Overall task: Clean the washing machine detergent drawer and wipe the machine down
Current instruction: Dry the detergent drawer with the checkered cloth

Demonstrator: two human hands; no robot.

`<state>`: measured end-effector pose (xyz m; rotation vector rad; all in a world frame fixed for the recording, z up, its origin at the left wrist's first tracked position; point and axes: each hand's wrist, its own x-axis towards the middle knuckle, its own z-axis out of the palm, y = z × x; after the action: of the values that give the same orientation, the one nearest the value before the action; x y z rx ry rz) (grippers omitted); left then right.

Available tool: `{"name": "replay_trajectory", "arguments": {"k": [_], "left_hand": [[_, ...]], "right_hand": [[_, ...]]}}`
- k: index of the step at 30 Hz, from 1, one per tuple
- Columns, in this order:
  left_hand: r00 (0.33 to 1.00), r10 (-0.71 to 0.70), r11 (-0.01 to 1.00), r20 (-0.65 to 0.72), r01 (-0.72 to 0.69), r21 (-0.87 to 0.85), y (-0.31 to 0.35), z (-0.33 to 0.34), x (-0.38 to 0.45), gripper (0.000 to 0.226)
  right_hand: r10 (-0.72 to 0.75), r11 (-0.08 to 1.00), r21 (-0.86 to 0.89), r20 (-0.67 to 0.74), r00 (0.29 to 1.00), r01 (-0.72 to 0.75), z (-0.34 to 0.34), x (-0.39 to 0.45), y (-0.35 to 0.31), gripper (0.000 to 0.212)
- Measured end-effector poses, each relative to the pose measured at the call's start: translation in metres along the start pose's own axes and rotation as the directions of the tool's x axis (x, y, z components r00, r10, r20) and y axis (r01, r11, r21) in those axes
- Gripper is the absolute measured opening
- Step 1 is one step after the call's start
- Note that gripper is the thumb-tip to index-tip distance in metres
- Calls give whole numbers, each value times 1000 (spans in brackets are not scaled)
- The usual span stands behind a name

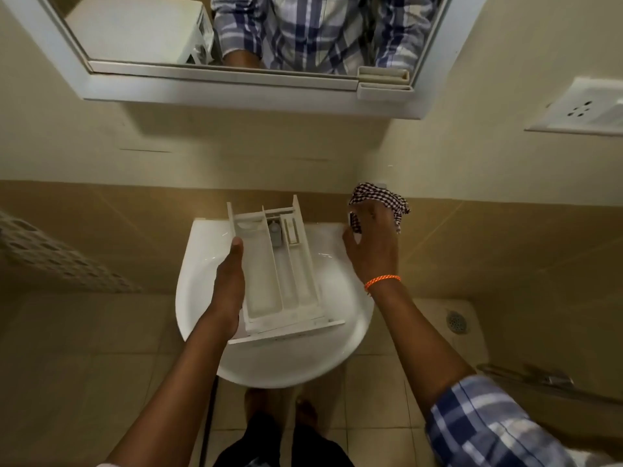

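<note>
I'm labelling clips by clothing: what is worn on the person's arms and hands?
Both hands are bare, no gloves. The right arm has a blue, white and grey checked sleeve pushed up toward the elbow and an orange braided thread band at the wrist. The left forearm is bare with no sleeve in view.

One drawer (279, 264), one sink (202, 251), one checked cloth (377, 197), one mirror (236, 35), one wall socket (583, 109), one floor drain (456, 321), two hands: left (229, 281), right (371, 244).
</note>
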<state>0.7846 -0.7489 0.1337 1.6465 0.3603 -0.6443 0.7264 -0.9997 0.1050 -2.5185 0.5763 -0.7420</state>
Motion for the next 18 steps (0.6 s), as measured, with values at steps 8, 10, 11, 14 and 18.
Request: {"name": "replay_trajectory", "arguments": {"k": [8, 10, 11, 14, 18], "left_hand": [[996, -85, 996, -16, 85, -4, -23, 19, 19, 82], [994, -94, 996, -61, 94, 3, -27, 23, 21, 78], [992, -98, 995, -83, 98, -12, -28, 26, 21, 75], [990, -90, 994, -111, 81, -78, -31, 30, 17, 66], [993, -82, 992, -90, 72, -106, -34, 28, 8, 66]], "right_hand": [[-36, 928, -338, 342, 939, 159, 5, 26, 65, 92], [-78, 914, -348, 358, 931, 210, 8, 25, 73, 88], [-87, 914, -344, 351, 932, 215, 8, 23, 75, 84], [-162, 911, -324, 286, 944, 255, 4, 14, 75, 70], [-257, 924, -237, 199, 946, 301, -11, 3, 66, 63]]}}
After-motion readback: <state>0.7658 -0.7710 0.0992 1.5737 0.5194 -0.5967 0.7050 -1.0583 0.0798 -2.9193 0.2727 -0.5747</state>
